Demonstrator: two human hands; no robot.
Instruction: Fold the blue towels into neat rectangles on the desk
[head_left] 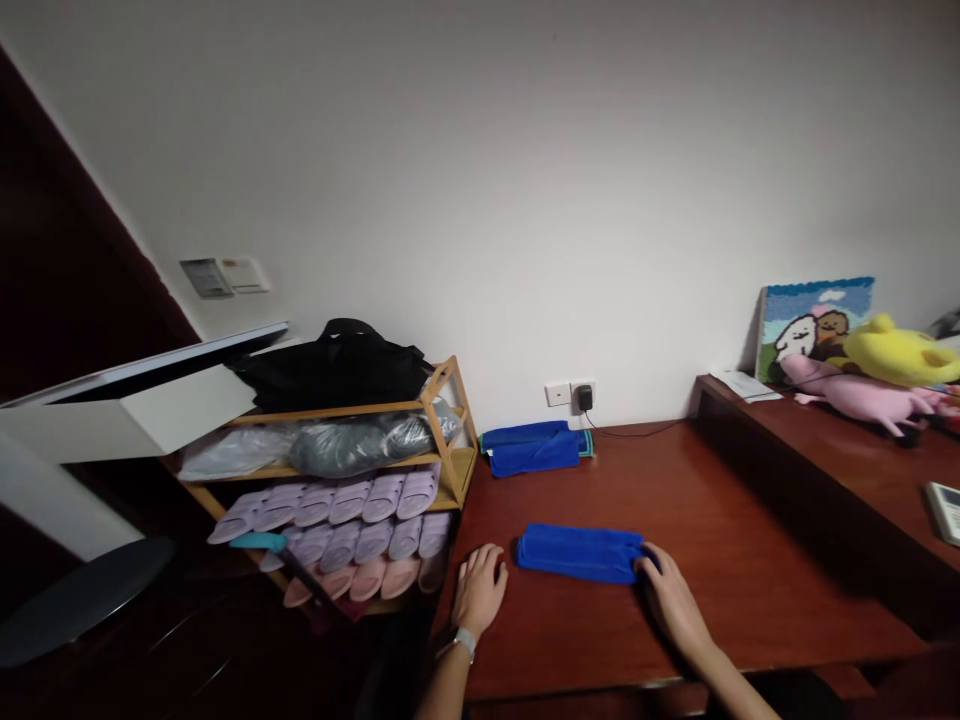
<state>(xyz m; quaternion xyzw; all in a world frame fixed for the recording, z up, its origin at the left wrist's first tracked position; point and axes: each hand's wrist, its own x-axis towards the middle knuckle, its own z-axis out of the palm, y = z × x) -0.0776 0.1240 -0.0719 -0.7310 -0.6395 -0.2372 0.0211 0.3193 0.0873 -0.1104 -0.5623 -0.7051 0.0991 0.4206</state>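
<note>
A folded blue cloth [579,553] lies flat as a long strip on the reddish-brown desk [720,520]. At its right end is my right hand [673,598], with thumb and fingers closed on the edge; part of the fingertips is hidden. To the left of the cloth, apart from it, my left hand [480,590] rests palm down on the desk, fingers loosely stretched and holding nothing. A watch with a light band [465,640] circles the left wrist. More folded blue cloths [534,448], one with a green edge, lie by the wall.
On the left stands a wooden rack [450,440] with lilac and pink slippers [382,497] and a black bag [337,370]. A plug [585,398] with a cord sits in the wall. Plush toys [855,390] and a picture [814,310] occupy the raised right ledge.
</note>
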